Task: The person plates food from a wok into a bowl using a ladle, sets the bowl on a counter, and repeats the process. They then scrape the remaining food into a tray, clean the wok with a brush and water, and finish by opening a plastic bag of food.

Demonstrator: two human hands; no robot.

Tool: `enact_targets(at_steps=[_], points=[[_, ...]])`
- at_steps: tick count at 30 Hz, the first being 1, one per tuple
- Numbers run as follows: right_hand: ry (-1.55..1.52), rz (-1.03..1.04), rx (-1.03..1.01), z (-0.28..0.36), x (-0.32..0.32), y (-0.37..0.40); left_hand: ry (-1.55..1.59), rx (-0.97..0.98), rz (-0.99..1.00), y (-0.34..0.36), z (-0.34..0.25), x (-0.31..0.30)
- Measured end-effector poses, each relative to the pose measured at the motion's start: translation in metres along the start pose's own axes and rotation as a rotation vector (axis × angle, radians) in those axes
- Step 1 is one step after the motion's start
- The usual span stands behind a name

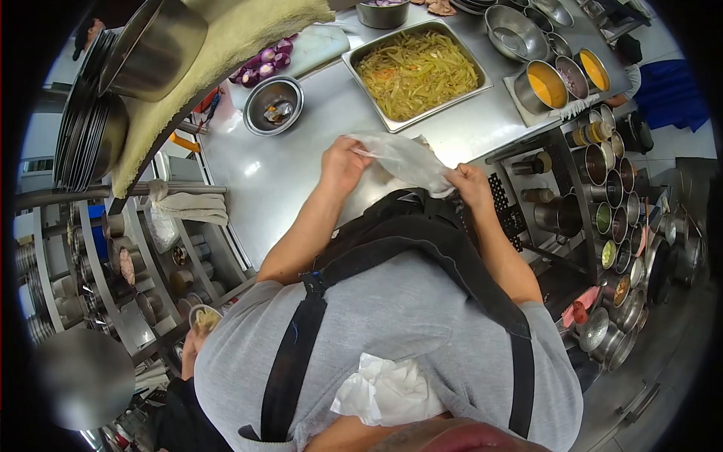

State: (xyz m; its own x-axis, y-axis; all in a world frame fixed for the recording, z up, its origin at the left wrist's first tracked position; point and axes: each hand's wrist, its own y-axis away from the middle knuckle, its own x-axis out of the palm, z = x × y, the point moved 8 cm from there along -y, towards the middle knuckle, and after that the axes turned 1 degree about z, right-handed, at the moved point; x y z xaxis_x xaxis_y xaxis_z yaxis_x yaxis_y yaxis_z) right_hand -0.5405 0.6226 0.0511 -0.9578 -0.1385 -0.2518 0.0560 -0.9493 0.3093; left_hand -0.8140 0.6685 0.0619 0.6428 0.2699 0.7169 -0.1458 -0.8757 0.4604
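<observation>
A clear plastic bag (407, 157) is stretched between my two hands, just above the steel table's near edge. My left hand (345, 162) pinches one end of it. The other end is gripped by my right hand (470, 184), with the fingers closed round the plastic. Beyond the bag stands a rectangular steel tray (392, 126) filled with sliced yellow-green vegetables (418, 71). To the left of it is a small steel bowl (256, 124) with a little something inside that I cannot make out.
Halved red onions (263, 64) lie by a white cutting board (320, 47) at the back left. Pots of orange liquid (547, 84) and steel bowls (514, 34) stand at the right. A shelf (218, 53) overhangs the left. Another person's hand (192, 350) holds a container at lower left.
</observation>
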Motion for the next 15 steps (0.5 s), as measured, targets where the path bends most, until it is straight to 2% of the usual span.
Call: enact_targets(at_steps=[1,4,6,8,10,11,13,15], points=[[-0.142,-0.014,0.044,-0.017,0.002,0.002,0.0,0.002,0.0,-0.006,-0.003,-0.01],[-0.163,-0.045,0.11,-0.048,-0.004,0.004,0.068,-0.014,-0.061,-0.015,-0.003,-0.033],[-0.228,-0.065,0.135,-0.057,-0.009,0.0,-0.364,-0.059,-0.125,-0.013,0.002,-0.045],[-0.3,-0.091,0.153,-0.054,-0.012,-0.006,-0.464,-0.031,-0.15,-0.01,0.001,-0.043],[0.189,-0.159,-0.089,0.0,-0.014,0.002,-0.569,-0.017,-0.182,-0.001,-0.003,-0.031],[0.185,-0.158,-0.084,0.02,-0.008,0.006,-0.551,-0.047,-0.199,0.004,-0.005,-0.021],[0.277,-0.244,-0.387,0.083,0.005,0.019,-0.535,-0.082,-0.219,0.003,0.0,-0.021],[0.376,-0.235,-0.39,0.095,0.019,0.013,-0.504,-0.034,-0.194,-0.008,0.0,-0.024]])
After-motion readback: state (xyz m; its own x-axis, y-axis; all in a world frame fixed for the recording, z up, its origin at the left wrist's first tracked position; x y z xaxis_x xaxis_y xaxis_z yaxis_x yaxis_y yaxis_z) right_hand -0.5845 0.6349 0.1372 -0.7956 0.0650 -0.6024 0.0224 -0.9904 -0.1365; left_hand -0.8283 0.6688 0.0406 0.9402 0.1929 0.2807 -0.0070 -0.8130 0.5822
